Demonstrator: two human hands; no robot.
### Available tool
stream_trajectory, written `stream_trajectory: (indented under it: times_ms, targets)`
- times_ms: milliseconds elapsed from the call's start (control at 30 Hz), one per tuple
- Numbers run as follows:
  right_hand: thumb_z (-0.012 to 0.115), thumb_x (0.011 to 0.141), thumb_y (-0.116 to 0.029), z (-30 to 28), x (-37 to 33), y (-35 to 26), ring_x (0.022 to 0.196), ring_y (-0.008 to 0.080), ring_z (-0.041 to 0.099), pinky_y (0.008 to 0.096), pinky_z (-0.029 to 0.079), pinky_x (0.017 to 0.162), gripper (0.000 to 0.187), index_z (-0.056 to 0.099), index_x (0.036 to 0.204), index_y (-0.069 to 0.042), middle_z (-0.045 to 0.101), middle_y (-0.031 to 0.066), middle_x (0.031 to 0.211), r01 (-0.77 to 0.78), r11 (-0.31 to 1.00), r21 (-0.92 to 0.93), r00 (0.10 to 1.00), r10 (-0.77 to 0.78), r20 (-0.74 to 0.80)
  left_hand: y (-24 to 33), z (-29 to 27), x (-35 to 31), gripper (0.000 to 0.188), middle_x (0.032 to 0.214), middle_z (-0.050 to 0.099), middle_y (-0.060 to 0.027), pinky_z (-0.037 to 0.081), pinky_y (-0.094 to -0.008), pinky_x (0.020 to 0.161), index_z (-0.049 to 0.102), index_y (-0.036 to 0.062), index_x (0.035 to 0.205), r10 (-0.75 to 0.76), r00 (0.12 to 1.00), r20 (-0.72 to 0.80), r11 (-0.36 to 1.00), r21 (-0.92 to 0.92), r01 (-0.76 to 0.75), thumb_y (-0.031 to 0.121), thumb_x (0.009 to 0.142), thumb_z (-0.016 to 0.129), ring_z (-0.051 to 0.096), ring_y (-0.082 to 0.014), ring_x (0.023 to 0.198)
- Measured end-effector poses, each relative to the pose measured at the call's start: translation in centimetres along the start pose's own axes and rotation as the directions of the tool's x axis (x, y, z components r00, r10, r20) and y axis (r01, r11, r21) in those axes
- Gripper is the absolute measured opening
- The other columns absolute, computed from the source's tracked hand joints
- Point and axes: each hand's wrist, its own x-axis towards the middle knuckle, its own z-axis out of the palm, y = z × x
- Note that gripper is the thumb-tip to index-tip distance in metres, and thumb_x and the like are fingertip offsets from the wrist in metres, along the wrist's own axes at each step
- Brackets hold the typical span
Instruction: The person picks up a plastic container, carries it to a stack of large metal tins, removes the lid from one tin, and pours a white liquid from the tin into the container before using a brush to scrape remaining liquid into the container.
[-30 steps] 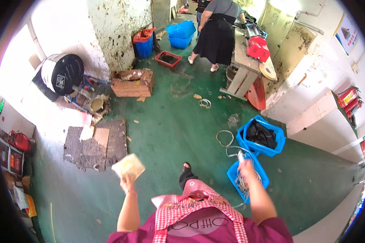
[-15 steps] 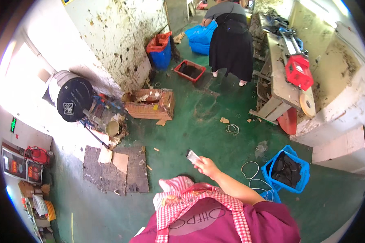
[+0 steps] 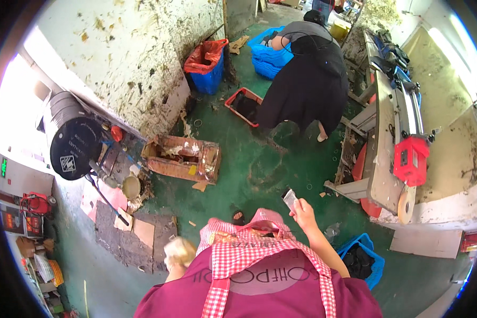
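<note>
Preferably, keep the right hand closed around the pale, dark-tipped tool, clear of the apron; the blurred left hand shows no discernible grip state.

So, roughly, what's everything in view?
Stooping co-worker: one, dark clothes, upper centre
Stacked plastic baskets: at least two, blue, upper centre
Plastic bin: one, blue, red-lined, upper centre
Shallow plastic tub: one, red, upper centre
Torn cardboard box: one, brown, centre-left
Cylindrical drum: one, black, left
Long workbench: one, beige, right
Boxy machine: one, red, on workbench
Slotted plastic basket: at least one, blue, lower right
Flat tool: one, silvery, centre
Blurred object: one, cream, lower centre-left
Left hand: one, at blurred object
Right hand: one, holding flat tool
</note>
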Motion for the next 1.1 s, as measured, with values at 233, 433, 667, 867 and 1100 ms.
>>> stream_trajectory:
  times_ms: [233,433,667,867,1100]
  targets:
    - [0.052,0.098,-0.025,-1.8,15.5,-9.3,0.053,0.0106,0.049,0.0271,0.04,0.05,0.027,0.056,0.084,-0.001,0.057,0.0075,0.064,0.177,0.976,-0.125,0.983,-0.168,0.08,4.7,34.6,4.6,0.061,0.146,0.042,-0.0064,0.027,-0.0544,0.109,0.046,0.015,0.139,0.238,0.921,0.309,0.969,-0.006,-0.248,0.049,0.089,0.049,0.039,-0.028,0.134]
    - [0.059,0.093,-0.017,-2.5,29.9,-22.3,0.057,0.0141,0.046,0.0325,0.041,0.055,0.021,0.058,0.085,0.001,0.055,0.0125,0.064,0.33,0.932,-0.147,0.933,-0.3,0.198,10.6,59.6,0.1,0.049,0.138,0.051,-0.0136,0.039,-0.0549,0.103,0.05,0.0048,0.133,0.484,0.805,0.342,0.874,-0.233,-0.427,0.033,0.093,0.051,0.048,-0.0325,0.127]
    - [0.059,0.093,-0.015,-1.1,41.8,-31.4,0.069,0.0137,0.062,0.0292,0.049,0.065,0.017,0.058,0.1,0.001,0.064,0.0114,0.076,0.318,0.947,-0.046,0.912,-0.292,0.289,12.8,77.0,0.4,0.038,0.126,0.059,-0.0149,0.045,-0.0458,0.099,0.056,-0.0015,0.123,0.529,0.73,0.433,0.837,-0.124,-0.533,0.024,0.095,0.048,0.057,-0.03,0.116]
    - [0.068,0.088,-0.015,0.0,52.7,-36.3,0.072,0.0063,0.052,0.0232,0.044,0.064,0.021,0.056,0.1,-0.003,0.058,-0.0018,0.08,0.072,0.98,0.187,0.986,-0.098,0.136,12.3,89.1,6.4,0.034,0.117,0.063,-0.0136,0.047,-0.041,0.095,0.057,-0.0041,0.119,0.377,0.827,0.417,0.906,0.02,-0.424,0.02,0.095,0.05,0.06,-0.0262,0.11]
    - [0.076,0.081,-0.012,0.8,62.2,-43.0,0.077,0.0046,0.048,0.0207,0.04,0.068,0.031,0.052,0.099,-0.006,0.054,-0.0042,0.085,0.035,0.941,0.338,0.988,0.019,-0.155,12.5,103.2,10.8,0.033,0.119,0.059,-0.0129,0.049,-0.0374,0.09,0.054,-0.0035,0.12,0.329,0.803,0.497,0.846,0.222,-0.484,0.013,0.092,0.054,0.06,-0.0242,0.105]
